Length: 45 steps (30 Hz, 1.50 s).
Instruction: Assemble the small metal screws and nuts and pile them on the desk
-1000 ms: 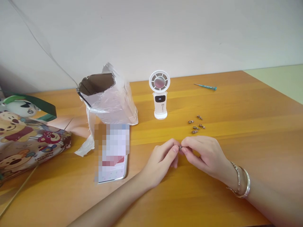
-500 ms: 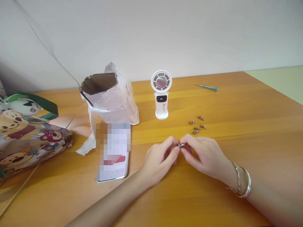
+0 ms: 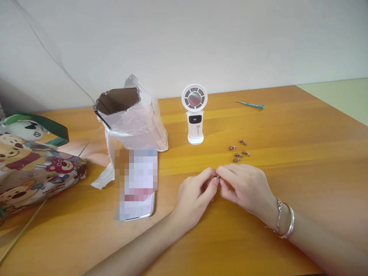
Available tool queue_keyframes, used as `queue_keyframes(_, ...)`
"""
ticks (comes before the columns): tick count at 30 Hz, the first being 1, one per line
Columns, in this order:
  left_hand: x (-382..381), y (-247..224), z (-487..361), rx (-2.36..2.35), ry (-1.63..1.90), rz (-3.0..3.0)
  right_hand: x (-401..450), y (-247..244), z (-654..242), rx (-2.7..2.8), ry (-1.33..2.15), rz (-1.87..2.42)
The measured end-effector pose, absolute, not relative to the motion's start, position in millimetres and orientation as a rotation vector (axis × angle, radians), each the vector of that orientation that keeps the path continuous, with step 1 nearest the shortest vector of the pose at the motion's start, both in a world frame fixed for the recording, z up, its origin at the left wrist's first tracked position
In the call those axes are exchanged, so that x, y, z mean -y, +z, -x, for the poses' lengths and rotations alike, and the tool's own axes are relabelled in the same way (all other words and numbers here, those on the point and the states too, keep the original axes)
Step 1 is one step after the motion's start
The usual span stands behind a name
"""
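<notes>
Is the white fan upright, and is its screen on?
Upright, screen on: the white fan stands on its base, and its dark screen shows glowing digits. Whether its blades spin, I cannot tell.

"Is it bright?"
"Yes, softly lit, with a pale sheen on the table (image 3: pixel 324 191) right of the fingers (image 3: pixel 212 187) and the wall (image 3: pixel 184 42) dimming far to their left."
"Sharp?"
"Mostly. Left of them, the phone (image 3: pixel 143 203) is pixelated; the metal part (image 3: pixel 217 176) between them blurs."
</notes>
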<state>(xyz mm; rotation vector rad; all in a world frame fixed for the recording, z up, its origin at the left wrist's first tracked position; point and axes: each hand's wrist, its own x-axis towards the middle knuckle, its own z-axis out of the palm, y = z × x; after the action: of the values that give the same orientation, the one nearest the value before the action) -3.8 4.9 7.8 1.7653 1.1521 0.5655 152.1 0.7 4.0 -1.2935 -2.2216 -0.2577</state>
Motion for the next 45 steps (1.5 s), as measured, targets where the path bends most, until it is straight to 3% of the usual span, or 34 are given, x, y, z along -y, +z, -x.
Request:
queue_keyframes(21,3,2,-6,-1.244,0.643,-1.600,2,8,-143,2.201,-0.334,1.319)
queue_keyframes(36,-8,5,4,-1.083,0.661,-1.636,-4,6,-160,2.190,0.340,1.169)
queue_keyframes(45,-10,6,5,-1.018,0.610,-1.638,-7,3,-163,2.335,0.187,1.138)
